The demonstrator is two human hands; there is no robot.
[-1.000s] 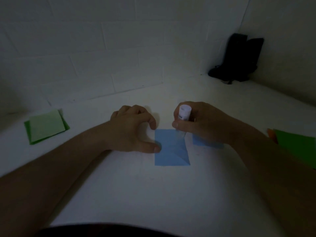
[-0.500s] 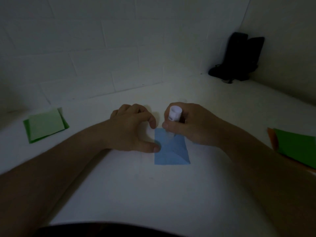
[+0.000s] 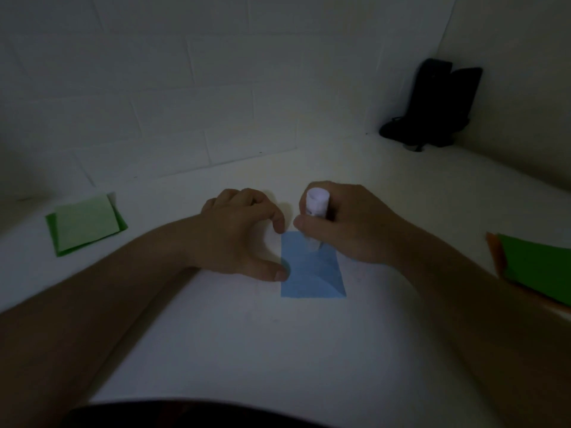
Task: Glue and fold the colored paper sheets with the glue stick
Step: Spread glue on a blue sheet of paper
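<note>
On the white table, the left hand (image 3: 244, 233) pins the blue paper (image 3: 312, 273) by its left edge with thumb and curled forefinger so it can't slide, while the right hand (image 3: 349, 227) grips the glue stick (image 3: 315, 211), tip down on the sheet's top corner.

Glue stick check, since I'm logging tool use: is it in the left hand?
No, the right hand grips the glue stick over the blue paper, while the left hand steadies the paper's edge.

Blue paper sheet (image 3: 312, 273): matt, creased. Glue stick (image 3: 315, 208): smooth white plastic tube. Table (image 3: 247, 350): smooth matt white. Left green sheets (image 3: 85, 223): matt paper.
</note>
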